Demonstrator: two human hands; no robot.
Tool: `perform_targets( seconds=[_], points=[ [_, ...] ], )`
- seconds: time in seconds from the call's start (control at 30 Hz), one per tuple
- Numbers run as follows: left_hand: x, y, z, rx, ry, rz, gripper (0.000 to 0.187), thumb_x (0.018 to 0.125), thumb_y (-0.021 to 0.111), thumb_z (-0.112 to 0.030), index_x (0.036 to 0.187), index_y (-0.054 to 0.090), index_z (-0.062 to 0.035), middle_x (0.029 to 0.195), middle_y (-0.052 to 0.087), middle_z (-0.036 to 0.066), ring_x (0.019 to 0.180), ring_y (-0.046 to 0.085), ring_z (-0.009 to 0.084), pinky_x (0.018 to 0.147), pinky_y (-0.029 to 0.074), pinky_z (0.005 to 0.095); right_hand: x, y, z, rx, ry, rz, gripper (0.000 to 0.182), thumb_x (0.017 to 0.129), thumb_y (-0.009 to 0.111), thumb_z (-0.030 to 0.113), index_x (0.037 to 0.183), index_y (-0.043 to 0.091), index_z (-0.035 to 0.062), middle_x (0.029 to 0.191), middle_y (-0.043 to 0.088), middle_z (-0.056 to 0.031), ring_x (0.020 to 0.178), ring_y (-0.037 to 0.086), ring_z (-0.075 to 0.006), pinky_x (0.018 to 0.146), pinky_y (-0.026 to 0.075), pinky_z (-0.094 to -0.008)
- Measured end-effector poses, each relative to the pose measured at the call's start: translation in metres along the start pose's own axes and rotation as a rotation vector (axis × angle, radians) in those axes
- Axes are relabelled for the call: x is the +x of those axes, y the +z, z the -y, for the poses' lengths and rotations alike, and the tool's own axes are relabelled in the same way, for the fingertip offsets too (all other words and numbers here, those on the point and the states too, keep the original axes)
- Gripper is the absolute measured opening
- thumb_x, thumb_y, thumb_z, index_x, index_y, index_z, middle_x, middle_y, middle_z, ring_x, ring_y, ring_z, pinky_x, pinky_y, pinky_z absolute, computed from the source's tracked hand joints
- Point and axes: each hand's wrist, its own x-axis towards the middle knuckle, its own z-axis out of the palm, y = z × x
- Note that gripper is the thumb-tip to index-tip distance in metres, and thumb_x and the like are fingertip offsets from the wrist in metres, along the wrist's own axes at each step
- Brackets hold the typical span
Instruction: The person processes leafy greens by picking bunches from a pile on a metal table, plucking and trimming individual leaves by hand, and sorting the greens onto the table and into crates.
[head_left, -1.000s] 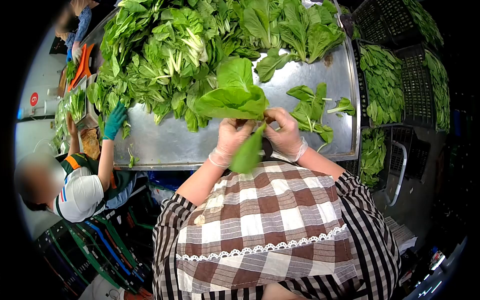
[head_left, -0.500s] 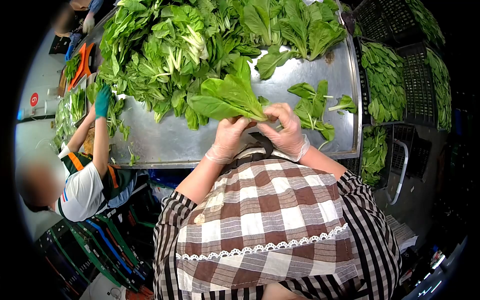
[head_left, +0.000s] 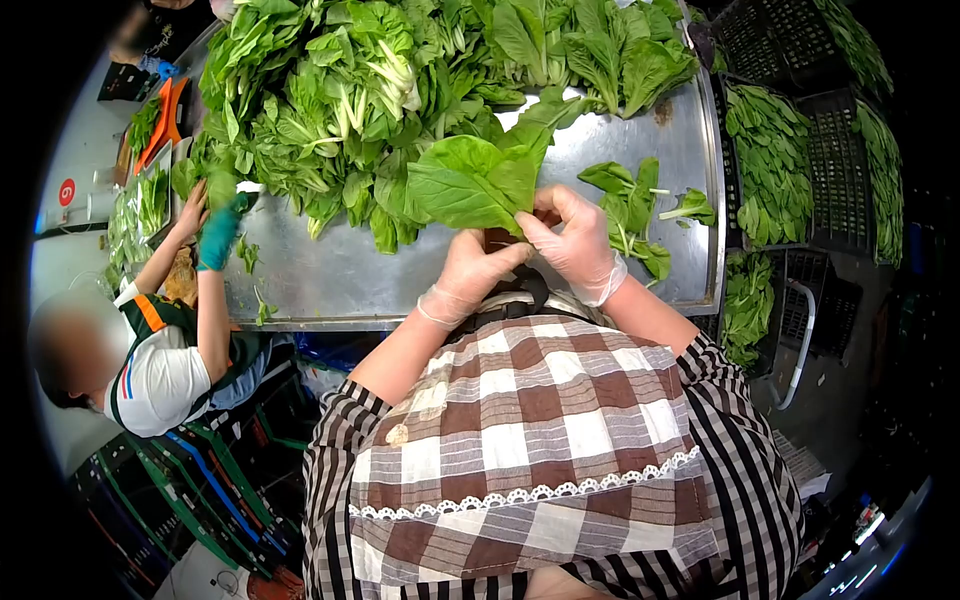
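Both my hands wear clear gloves and meet near the front edge of the metal table (head_left: 390,285). My right hand (head_left: 575,240) pinches the base of a leafy green bunch (head_left: 475,180), whose broad leaves fan up and to the left. My left hand (head_left: 470,275) is closed at the lower left of the stem base, thumb and fingers pressed together; what lies between them is hidden. Behind the bunch rises a large pile of greens (head_left: 330,110). Loose leaves (head_left: 632,210) lie on the metal right of my right hand.
Black crates (head_left: 835,150) of greens stand along the right side, near a curved metal handle (head_left: 803,345). At left a co-worker with a teal glove (head_left: 217,238) handles greens beside an orange stand (head_left: 165,125). Another person's arm shows at top left.
The held bunch has turned, its leaves now spread up and to the right as well. My left hand has shifted slightly right and down. The co-worker's gloved hand has moved down.
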Motion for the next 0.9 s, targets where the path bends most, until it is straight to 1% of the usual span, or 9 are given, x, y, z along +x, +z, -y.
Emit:
perform_targets(
  seconds=[0.07,0.1,0.17,0.27,0.37,0.47,0.63,0.77,0.9],
  points=[
    [0.001,0.003,0.001,-0.104,0.066,-0.057,0.035,0.086,0.068,-0.004,0.119,0.06,0.0039,0.11,0.067,0.009,0.098,0.063,0.0159,0.087,0.051,0.0303,-0.002,0.0,-0.001,-0.021,-0.042,-0.022,0.018,0.079,0.077,0.009,0.089,0.065,0.0,0.077,0.067,-0.0077,0.061,0.063,-0.0126,0.056,0.051,-0.0259],
    [0.002,0.003,0.002,-0.156,0.099,-0.085,0.035,0.085,0.069,-0.004,0.118,0.061,0.0043,0.109,0.067,0.01,0.096,0.063,0.0159,0.085,0.052,0.03,-0.004,0.001,-0.001,0.032,0.002,-0.028,0.017,0.08,0.076,0.008,0.09,0.066,-0.0003,0.077,0.068,-0.007,0.061,0.063,-0.0119,0.057,0.051,-0.0259],
    [0.005,-0.004,0.009,-0.193,0.096,-0.06,0.033,0.086,0.067,-0.003,0.117,0.061,0.0021,0.108,0.068,0.007,0.096,0.062,0.0151,0.088,0.049,0.0303,-0.008,0.004,0.001,0.14,0.091,-0.043,0.015,0.082,0.074,0.007,0.093,0.066,-0.0008,0.078,0.069,-0.0058,0.062,0.063,-0.0105,0.057,0.051,-0.026],
    [0.006,-0.005,0.013,-0.246,0.119,-0.102,0.032,0.085,0.066,-0.001,0.116,0.061,0.0013,0.107,0.067,0.007,0.093,0.062,0.0147,0.085,0.049,0.0295,-0.012,0.001,-0.005,0.388,0.297,-0.001,0.014,0.086,0.071,0.005,0.098,0.066,0.0005,0.085,0.069,-0.0026,0.068,0.062,-0.0087,0.063,0.052,-0.0249],
    [0.006,-0.002,0.009,-0.277,0.135,-0.155,0.032,0.085,0.065,0.0,0.116,0.061,0.0008,0.105,0.068,0.006,0.092,0.062,0.0141,0.083,0.049,0.0287,-0.012,-0.001,0.003,0.61,0.38,-0.019,0.019,0.088,0.068,0.003,0.106,0.064,0.0006,0.093,0.068,-0.0023,0.073,0.062,-0.0086,0.068,0.051,-0.0239],
    [0.006,-0.004,0.01,-0.27,0.117,-0.154,0.031,0.085,0.064,-0.001,0.115,0.061,0.001,0.104,0.068,0.006,0.09,0.062,0.0135,0.081,0.049,0.0282,-0.013,-0.005,0.0,0.681,0.443,0.005,0.022,0.09,0.066,0.001,0.111,0.061,-0.0003,0.099,0.067,-0.0043,0.077,0.061,-0.0092,0.071,0.05,-0.0238],
    [0.002,-0.004,0.002,-0.337,0.081,-0.11,0.026,0.087,0.063,-0.004,0.111,0.064,0.0058,0.102,0.07,0.009,0.088,0.065,0.0145,0.081,0.051,0.028,-0.013,-0.006,-0.005,0.732,0.438,0.024,0.022,0.092,0.063,0.007,0.113,0.061,-0.0012,0.101,0.068,-0.0071,0.078,0.063,-0.0125,0.073,0.051,-0.0266],
    [0.006,-0.007,0.011,-0.327,0.074,-0.129,0.025,0.087,0.064,-0.005,0.111,0.065,0.0044,0.102,0.07,0.009,0.088,0.065,0.0142,0.08,0.051,0.0279,-0.012,-0.007,-0.004,0.788,0.471,-0.008,0.023,0.093,0.062,0.008,0.114,0.061,-0.0009,0.101,0.068,-0.0076,0.079,0.062,-0.013,0.074,0.051,-0.0272],
    [0.009,-0.009,0.013,-0.38,0.055,-0.107,0.026,0.087,0.066,-0.007,0.112,0.064,0.0024,0.103,0.07,0.009,0.088,0.065,0.0146,0.08,0.052,0.0281,-0.014,-0.01,-0.009,0.752,0.433,0.054,0.023,0.092,0.064,0.007,0.113,0.061,-0.0011,0.101,0.068,-0.007,0.082,0.063,-0.0129,0.076,0.051,-0.0269]
  ],
)
